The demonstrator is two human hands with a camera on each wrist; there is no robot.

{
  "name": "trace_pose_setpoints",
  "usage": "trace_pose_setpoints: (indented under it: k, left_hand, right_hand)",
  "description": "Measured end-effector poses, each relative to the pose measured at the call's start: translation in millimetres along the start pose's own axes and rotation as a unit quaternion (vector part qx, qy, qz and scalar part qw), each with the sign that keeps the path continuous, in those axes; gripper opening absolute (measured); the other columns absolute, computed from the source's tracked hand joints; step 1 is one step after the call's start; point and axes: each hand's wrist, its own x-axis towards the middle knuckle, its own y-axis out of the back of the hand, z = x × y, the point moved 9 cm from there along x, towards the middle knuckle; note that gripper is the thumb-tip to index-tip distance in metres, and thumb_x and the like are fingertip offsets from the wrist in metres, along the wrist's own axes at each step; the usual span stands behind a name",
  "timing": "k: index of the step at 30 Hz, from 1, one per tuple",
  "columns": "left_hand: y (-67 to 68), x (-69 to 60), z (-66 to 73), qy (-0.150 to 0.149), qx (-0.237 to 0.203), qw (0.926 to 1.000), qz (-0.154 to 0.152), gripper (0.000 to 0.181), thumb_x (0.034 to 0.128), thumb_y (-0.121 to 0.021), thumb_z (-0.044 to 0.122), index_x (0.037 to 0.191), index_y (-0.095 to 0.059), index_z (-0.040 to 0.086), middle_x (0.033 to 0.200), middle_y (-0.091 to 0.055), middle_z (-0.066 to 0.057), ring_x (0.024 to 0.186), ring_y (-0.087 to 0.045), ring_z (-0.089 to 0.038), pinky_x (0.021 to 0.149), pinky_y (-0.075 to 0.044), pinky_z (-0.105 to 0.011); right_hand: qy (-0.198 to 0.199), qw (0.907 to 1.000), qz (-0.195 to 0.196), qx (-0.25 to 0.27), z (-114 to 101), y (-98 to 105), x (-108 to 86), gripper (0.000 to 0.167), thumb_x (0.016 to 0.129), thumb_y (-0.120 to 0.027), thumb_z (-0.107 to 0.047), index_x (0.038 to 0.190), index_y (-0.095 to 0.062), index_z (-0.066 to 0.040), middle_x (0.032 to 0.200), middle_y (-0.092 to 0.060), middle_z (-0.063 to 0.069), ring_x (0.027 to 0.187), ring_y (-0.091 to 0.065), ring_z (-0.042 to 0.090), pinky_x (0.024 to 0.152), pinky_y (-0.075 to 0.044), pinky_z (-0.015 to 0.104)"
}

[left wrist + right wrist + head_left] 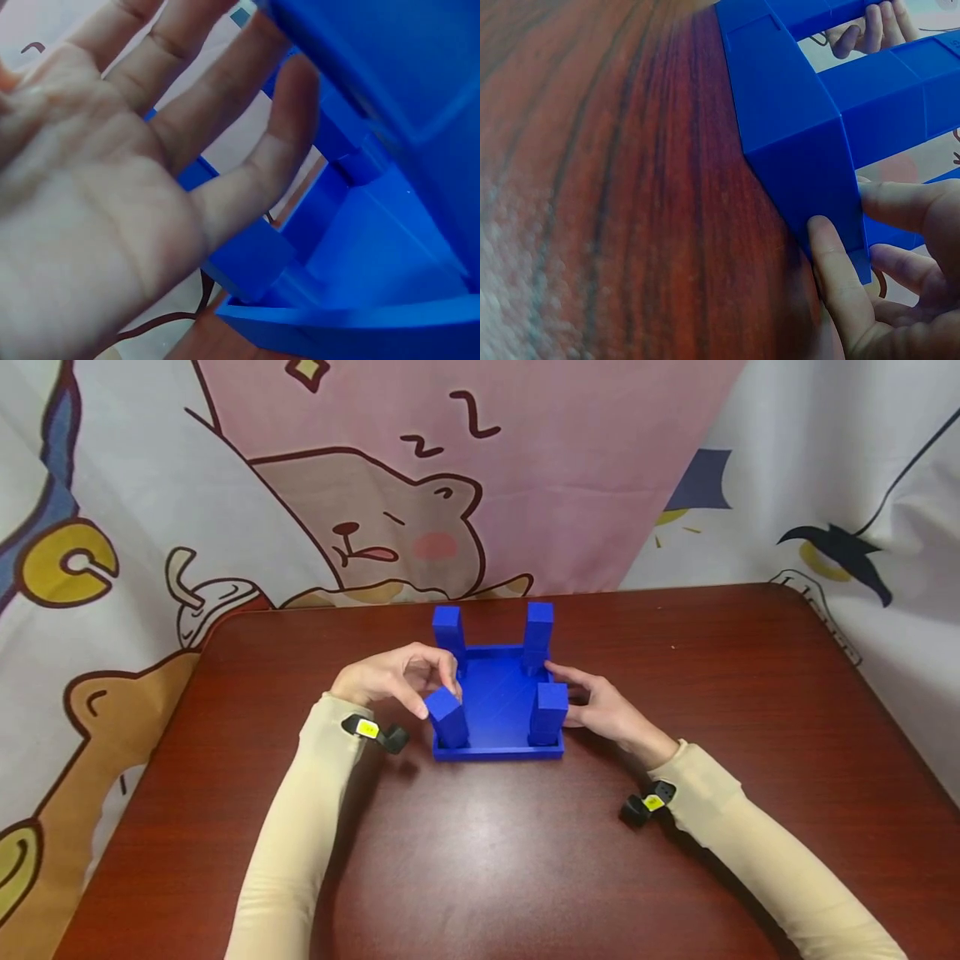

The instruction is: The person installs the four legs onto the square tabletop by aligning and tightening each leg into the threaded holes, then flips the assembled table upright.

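A blue square tray (498, 754) with a raised rim lies on the table, a tall blue block-like post standing at each corner. My left hand (399, 679) pinches the top of the near left post (447, 720) between thumb and fingertips. That post's top is turned askew compared with the near right post (550, 710). With the fingers of my right hand (603, 710) I grip the tray's right wall (802, 172), one finger flat against its outside. The far left post (448, 631) and far right post (538, 631) stand untouched.
The brown wooden table (480, 860) has a glossy top. Behind it hangs a cloth printed with a sleeping bear (405, 543). A small black camera is strapped to each wrist over the pale sleeves.
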Motion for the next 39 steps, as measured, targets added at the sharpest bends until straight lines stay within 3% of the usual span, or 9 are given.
trace_pose_setpoints:
  k: [7,11,14,20,23,26,28,30,39]
  left_hand:
    - [-0.5,-8.6,-2.3,-0.013,0.043,0.9985,0.032,0.036,0.0818,-0.078,0.013,0.114,-0.065,0.004,0.112,-0.061,-0.014,0.111,-0.054,-0.031,0.104,-0.035,-0.04]
    - [-2.9,-22.9,0.1,0.008,0.119,0.9876,0.102,0.052,0.0853,-0.075,0.01,0.132,-0.053,-0.002,0.127,-0.056,-0.021,0.123,-0.049,-0.031,0.108,-0.031,-0.044]
    - [-7.9,-36.3,5.5,0.024,0.167,0.9669,0.191,0.057,0.0837,-0.075,0.004,0.134,-0.049,-0.003,0.131,-0.053,-0.022,0.122,-0.05,-0.029,0.102,-0.038,-0.046]
    - [-24.2,-48.9,19.3,0.009,0.199,0.9064,0.373,0.043,0.0767,-0.078,-0.004,0.115,-0.058,-0.003,0.116,-0.06,-0.017,0.104,-0.06,-0.031,0.093,-0.046,-0.049]
    - [-32.5,-48.0,27.5,-0.002,0.238,0.8809,0.409,0.039,0.0738,-0.081,-0.002,0.106,-0.059,-0.001,0.106,-0.062,-0.012,0.099,-0.061,-0.027,0.091,-0.047,-0.043]
    - [-37.5,-45.5,33.9,-0.01,0.29,0.8646,0.41,0.037,0.0727,-0.082,-0.003,0.102,-0.06,0.001,0.101,-0.063,-0.009,0.097,-0.061,-0.023,0.089,-0.048,-0.038]
    - [-38.6,-44.0,35.6,-0.012,0.306,0.8626,0.402,0.035,0.0738,-0.081,-0.003,0.102,-0.061,0.002,0.102,-0.064,-0.009,0.097,-0.062,-0.022,0.088,-0.049,-0.037]
    - [-37.3,-43.6,34.6,-0.01,0.303,0.8665,0.396,0.033,0.0754,-0.079,-0.003,0.103,-0.062,0.002,0.104,-0.064,-0.009,0.097,-0.062,-0.023,0.087,-0.05,-0.038]
    - [-28.4,-39.5,25.1,-0.01,0.243,0.9042,0.351,0.031,0.081,-0.074,-0.004,0.11,-0.063,-0.001,0.111,-0.064,-0.011,0.099,-0.062,-0.025,0.09,-0.049,-0.038]
  right_hand:
    - [-0.001,1.0,-0.002,0.006,-0.4,-1.1,-0.4,0.067,0.089,-0.065,0.003,0.149,-0.036,-0.006,0.136,-0.046,0.028,0.118,-0.051,0.04,0.077,-0.055,0.035]
    - [0.0,1.0,0.0,0.006,-0.1,-0.7,-0.1,0.068,0.089,-0.065,0.003,0.149,-0.037,-0.005,0.136,-0.047,0.028,0.117,-0.051,0.039,0.077,-0.055,0.034]
    - [-0.002,1.0,-0.001,-0.002,0.3,-0.1,-0.1,0.068,0.089,-0.066,0.002,0.149,-0.036,-0.006,0.136,-0.047,0.027,0.118,-0.051,0.039,0.077,-0.055,0.034]
    - [-0.002,0.9999,-0.001,-0.016,0.2,2.5,-0.8,0.068,0.09,-0.065,0.0,0.15,-0.035,-0.007,0.137,-0.045,0.028,0.118,-0.051,0.041,0.078,-0.055,0.035]
    - [0.001,0.9999,-0.005,-0.013,0.2,1.2,0.1,0.068,0.09,-0.065,0.001,0.15,-0.034,-0.006,0.138,-0.044,0.028,0.118,-0.051,0.041,0.078,-0.054,0.036]
    - [0.001,0.9999,-0.004,-0.011,0.6,1.0,0.7,0.068,0.089,-0.065,0.002,0.15,-0.035,-0.006,0.137,-0.045,0.029,0.117,-0.051,0.041,0.078,-0.055,0.036]
    - [0.0,0.9999,-0.002,-0.012,1.1,1.3,1.0,0.068,0.089,-0.065,0.003,0.15,-0.035,-0.006,0.137,-0.045,0.029,0.116,-0.051,0.041,0.077,-0.055,0.035]
    - [0.0,0.9999,-0.002,-0.012,1.4,1.2,1.2,0.068,0.089,-0.065,0.004,0.15,-0.036,-0.006,0.136,-0.046,0.029,0.116,-0.052,0.041,0.076,-0.055,0.035]
    - [0.003,0.9999,-0.004,-0.014,1.4,0.4,1.8,0.068,0.089,-0.065,0.004,0.15,-0.036,-0.006,0.137,-0.046,0.027,0.116,-0.052,0.039,0.076,-0.055,0.034]
